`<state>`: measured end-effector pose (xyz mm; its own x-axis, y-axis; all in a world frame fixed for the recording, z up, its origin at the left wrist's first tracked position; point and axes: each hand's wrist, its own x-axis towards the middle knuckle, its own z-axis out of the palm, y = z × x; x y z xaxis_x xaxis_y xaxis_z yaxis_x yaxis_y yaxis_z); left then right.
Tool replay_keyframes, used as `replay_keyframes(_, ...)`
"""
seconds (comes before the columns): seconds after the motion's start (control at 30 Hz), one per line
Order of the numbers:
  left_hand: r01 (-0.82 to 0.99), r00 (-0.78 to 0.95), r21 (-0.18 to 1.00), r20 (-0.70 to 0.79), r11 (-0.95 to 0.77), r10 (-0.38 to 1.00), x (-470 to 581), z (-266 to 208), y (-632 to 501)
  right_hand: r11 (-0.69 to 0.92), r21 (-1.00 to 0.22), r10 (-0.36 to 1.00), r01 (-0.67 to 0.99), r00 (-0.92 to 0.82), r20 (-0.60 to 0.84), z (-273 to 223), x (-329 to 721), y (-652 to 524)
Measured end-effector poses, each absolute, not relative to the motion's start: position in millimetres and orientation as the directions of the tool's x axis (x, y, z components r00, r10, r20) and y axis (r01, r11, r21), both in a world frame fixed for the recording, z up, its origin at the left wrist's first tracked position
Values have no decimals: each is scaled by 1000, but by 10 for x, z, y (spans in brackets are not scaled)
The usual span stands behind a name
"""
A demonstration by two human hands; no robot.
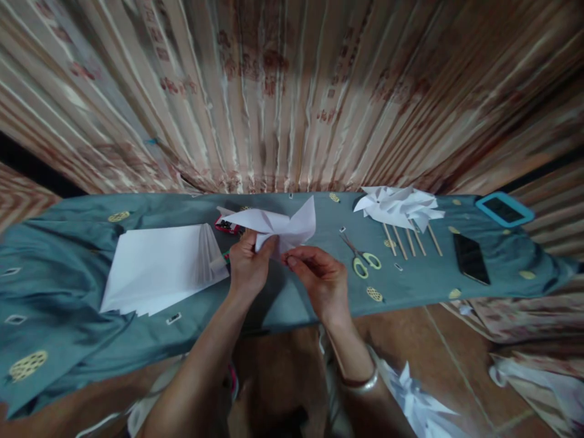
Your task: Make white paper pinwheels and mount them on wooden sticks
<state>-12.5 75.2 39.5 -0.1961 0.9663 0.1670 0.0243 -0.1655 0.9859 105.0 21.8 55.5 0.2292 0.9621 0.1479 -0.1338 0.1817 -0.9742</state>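
A white folded paper pinwheel (292, 227) is held up over the middle of the table, its blades curling at both ends. My left hand (249, 267) grips its lower centre, the thumb pressed against the paper. Just to the right, my right hand (323, 281) has thumb and forefinger pinched together close to the pinwheel's lower edge. Whatever sits between those fingertips is too small to make out. Behind the pinwheel's left side lies a small red and black item (226, 225), partly covered.
Left lies a fanned stack of white paper sheets (155, 261). Scissors (359, 257) with yellow-green handles lie to the right. Beyond are several finished pinwheels (396, 207) on sticks, a black phone (471, 258) and a blue-framed tablet (504, 210). More white pinwheels (420, 401) are below the table edge.
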Motion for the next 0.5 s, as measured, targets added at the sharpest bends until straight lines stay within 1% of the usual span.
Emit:
replay_keyframes(0.1,144,-149,969,223,-202,963,-50,380,749,230,-966,928,120,273,255,532,1179,177)
replay_keyframes(0.17,203,-114,953,253,-227,961,17,408,733,246,-920,888,306,310,340,516,1256,169)
replay_keyframes(0.23,235,-92,941,271,-244,958,95,449,713,244,-871,854,426,332,401,491,1324,176)
replay_keyframes(0.3,246,-67,944,244,-221,967,174,475,696,230,-847,837,479,346,424,458,1391,194)
replay_keyframes(0.37,230,-45,957,189,-174,981,245,466,687,205,-846,838,492,359,412,420,1460,218)
replay_keyframes(0.43,181,-32,975,137,-129,990,304,420,686,183,-872,846,454,379,375,379,1528,244)
replay_keyframes(0.5,128,-20,987,102,-99,995,350,357,687,176,-911,851,373,408,331,336,1585,271)
